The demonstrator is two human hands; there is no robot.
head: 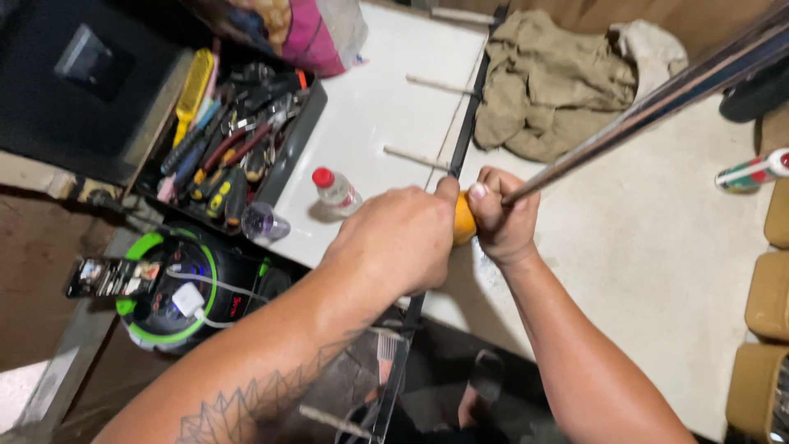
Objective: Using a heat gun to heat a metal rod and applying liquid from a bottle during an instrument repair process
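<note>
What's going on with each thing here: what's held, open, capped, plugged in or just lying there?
Left hand: closed over an orange handle.
Right hand: closed, gripping a long metal rod.
Black bar: lying flat, running under both hands.
Small bottle: lying on its side, red cap on.
Toolbox: open, full of tools.
Cable reel: white charger plugged in.
Cloth: crumpled.
Tube: lying down.
</note>
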